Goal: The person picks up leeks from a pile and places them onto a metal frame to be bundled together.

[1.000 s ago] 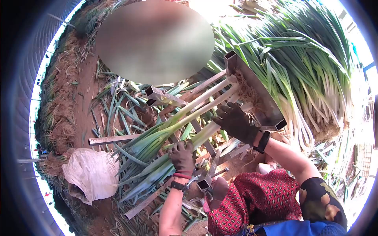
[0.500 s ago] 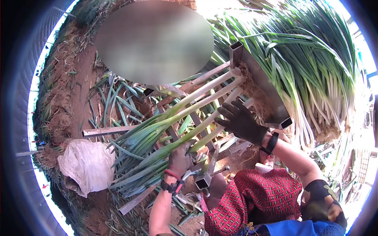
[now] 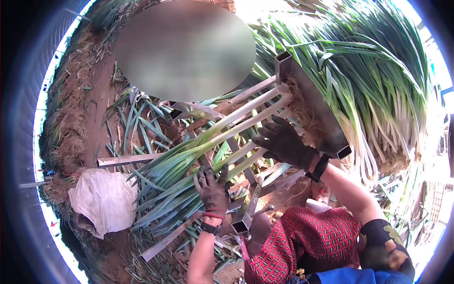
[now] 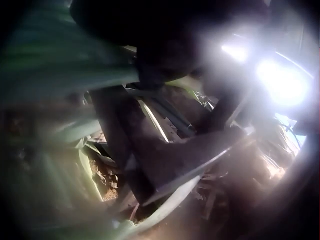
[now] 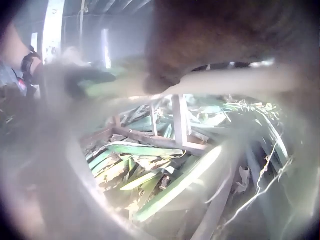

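Head view: red patterned cloth covers a person's lap at the near edge, with a metal rack just beyond. On the near side of the leeks, the gloved left hand rests where pale stem turns green; its thumb stands apart from the fingers, but whether it pinches anything beneath cannot be told, and the left wrist view is too dark to settle it. At left, past the leaf tips, slumps a white sack.

The leeks lie slantwise over the rack, their long axis running from leaves at near left to roots at far right. Farther along that line, the gloved right hand lies over the nearer stalks, fingers spread and stretched, clenched on nothing; the right wrist view shows a pale stalk passing close below it.

That slant looks to be what counts: the right hand is nearer the roots, the left nearer the leaves, and handling would seem to turn on keeping to the leeks' axis. Two stalks lie uncovered on the right hand's far side. At their far right end, the roots sit against a metal plate set crosswise. Past it, at far right, lies a large green-topped pile.
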The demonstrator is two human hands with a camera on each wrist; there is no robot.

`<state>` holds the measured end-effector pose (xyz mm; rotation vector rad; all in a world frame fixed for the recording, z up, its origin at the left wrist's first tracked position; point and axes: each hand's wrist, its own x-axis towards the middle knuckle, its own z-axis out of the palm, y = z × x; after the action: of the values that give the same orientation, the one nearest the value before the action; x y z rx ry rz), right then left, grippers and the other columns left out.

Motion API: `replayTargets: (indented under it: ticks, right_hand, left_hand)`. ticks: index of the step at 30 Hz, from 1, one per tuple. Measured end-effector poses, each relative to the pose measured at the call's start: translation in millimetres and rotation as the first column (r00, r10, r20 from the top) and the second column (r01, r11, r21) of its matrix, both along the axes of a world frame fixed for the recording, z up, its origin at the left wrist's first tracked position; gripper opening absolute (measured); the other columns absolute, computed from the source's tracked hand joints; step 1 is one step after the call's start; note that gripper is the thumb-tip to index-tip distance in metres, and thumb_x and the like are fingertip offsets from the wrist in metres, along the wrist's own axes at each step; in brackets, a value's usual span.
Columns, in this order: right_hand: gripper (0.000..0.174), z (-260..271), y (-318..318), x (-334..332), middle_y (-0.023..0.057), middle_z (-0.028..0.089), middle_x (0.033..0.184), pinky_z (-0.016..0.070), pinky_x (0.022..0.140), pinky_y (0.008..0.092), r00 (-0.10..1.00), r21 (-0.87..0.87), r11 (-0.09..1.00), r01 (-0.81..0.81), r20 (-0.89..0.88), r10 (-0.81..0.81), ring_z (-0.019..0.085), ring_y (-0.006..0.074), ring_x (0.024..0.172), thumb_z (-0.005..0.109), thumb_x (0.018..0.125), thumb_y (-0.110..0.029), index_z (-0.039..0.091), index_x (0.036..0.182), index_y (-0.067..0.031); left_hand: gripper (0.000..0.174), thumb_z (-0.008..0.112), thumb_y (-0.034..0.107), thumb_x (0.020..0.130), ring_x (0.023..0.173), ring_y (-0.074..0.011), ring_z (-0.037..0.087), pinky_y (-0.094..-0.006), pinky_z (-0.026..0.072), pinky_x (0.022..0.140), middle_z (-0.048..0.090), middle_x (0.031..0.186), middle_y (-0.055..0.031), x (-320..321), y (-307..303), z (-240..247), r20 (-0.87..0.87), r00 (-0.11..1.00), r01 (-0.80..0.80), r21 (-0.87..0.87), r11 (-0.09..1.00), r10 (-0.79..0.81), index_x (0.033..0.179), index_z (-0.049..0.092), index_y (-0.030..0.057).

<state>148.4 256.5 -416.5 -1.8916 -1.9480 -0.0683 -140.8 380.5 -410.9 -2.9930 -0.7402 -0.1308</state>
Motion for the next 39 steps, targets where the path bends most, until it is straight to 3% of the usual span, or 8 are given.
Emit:
replayTargets:
  ticks: [10,15,19,24,29,32,36,39]
  right_hand:
    - [0.053,-9.8,19.5,4.5,0.0016,0.067,0.1,0.0418,0.107,0.0499,1.0,-0.079,0.996,0.029,-0.005,-0.03,0.064,0.0263,0.103,0.083,0.065,-0.038,0.071,0.113,-0.0203]
    - [0.05,-5.0,4.6,11.2,0.0032,0.067,0.106,0.0407,0.109,0.0498,0.982,0.02,0.982,0.186,0.015,-0.187,0.061,0.0265,0.111,0.083,0.064,-0.032,0.072,0.11,-0.019]
    - [0.051,-5.4,13.8,15.4,0.0051,0.066,0.115,0.0384,0.111,0.051,0.972,0.041,0.972,0.232,0.012,-0.233,0.057,0.0278,0.119,0.084,0.065,-0.028,0.071,0.113,-0.0192]
    - [0.059,-14.6,10.8,6.4,0.0056,0.064,0.121,0.0359,0.113,0.0509,0.959,0.072,0.957,0.283,-0.031,-0.281,0.055,0.0288,0.123,0.085,0.065,-0.024,0.066,0.121,-0.0201]
    - [0.062,-17.9,12.6,3.2,0.0056,0.062,0.122,0.035,0.114,0.0508,0.954,0.12,0.947,0.299,-0.026,-0.298,0.054,0.0289,0.125,0.085,0.066,-0.022,0.064,0.124,-0.0206]
    - [0.062,-18.2,12.9,2.8,0.0053,0.062,0.124,0.0348,0.114,0.0508,0.951,0.109,0.945,0.308,-0.009,-0.309,0.054,0.0284,0.125,0.085,0.065,-0.022,0.064,0.123,-0.0204]
    - [0.062,-18.1,11.6,3.6,0.0051,0.061,0.124,0.0356,0.114,0.0508,0.953,0.121,0.946,0.302,-0.003,-0.303,0.054,0.028,0.125,0.086,0.064,-0.022,0.064,0.122,-0.0205]
    - [0.062,-17.5,12.0,3.2,0.0052,0.061,0.123,0.0366,0.113,0.0509,0.953,0.11,0.947,0.302,0.004,-0.304,0.054,0.0278,0.125,0.086,0.063,-0.022,0.065,0.121,-0.0205]
  left_hand:
    - [0.083,0.077,0.049,0.076,0.114,-0.0394,0.053,-0.0533,0.037,0.107,0.053,0.123,-0.0189,13.3,42.5,8.9,-0.299,0.953,-0.014,-0.181,0.983,-0.042,0.151,0.049,0.0281]
    - [0.074,0.077,0.043,0.077,0.107,-0.0397,0.055,-0.0515,0.0439,0.089,0.056,0.114,-0.0182,36.6,60.3,-15.7,-0.041,0.98,0.186,-0.18,0.966,-0.196,0.146,0.054,0.0286]
    - [0.078,0.079,0.042,0.074,0.117,-0.0417,0.052,-0.0539,0.0407,0.098,0.055,0.126,-0.0191,46.1,63.0,-13.4,-0.102,0.988,0.111,-0.062,0.992,-0.117,0.146,0.053,0.0285]
    - [0.084,0.08,0.045,0.074,0.13,-0.0401,0.047,-0.0551,0.0344,0.108,0.051,0.138,-0.0203,54.9,51.4,19.7,0.072,0.997,-0.037,0.069,0.997,0.032,0.15,0.048,0.0298]
    - [0.043,0.072,0.036,0.085,0.106,-0.0349,0.06,-0.0485,0.0426,0.1,0.066,0.105,-0.0118,63.1,99.9,11.0,0.056,0.995,0.085,-0.065,0.994,-0.081,0.124,0.071,0.0169]
    - [0.041,0.073,0.034,0.084,0.102,-0.0351,0.063,-0.05,0.0444,0.095,0.067,0.103,-0.0123,80.0,101.2,17.1,-0.139,0.989,-0.078,-0.172,0.982,0.054,0.123,0.071,0.0179]
    - [0.034,0.075,0.034,0.083,0.099,-0.0343,0.066,-0.0472,0.0494,0.086,0.069,0.101,-0.0127,86.3,110.9,17.5,-0.208,0.977,-0.018,-0.275,0.961,-0.041,0.113,0.073,0.0172]
    - [0.028,0.074,0.035,0.083,0.1,-0.0324,0.066,-0.0447,0.0503,0.084,0.069,0.099,-0.0129,87.8,111.2,14.7,-0.25,0.967,0.035,-0.079,0.996,-0.054,0.102,0.073,0.0142]
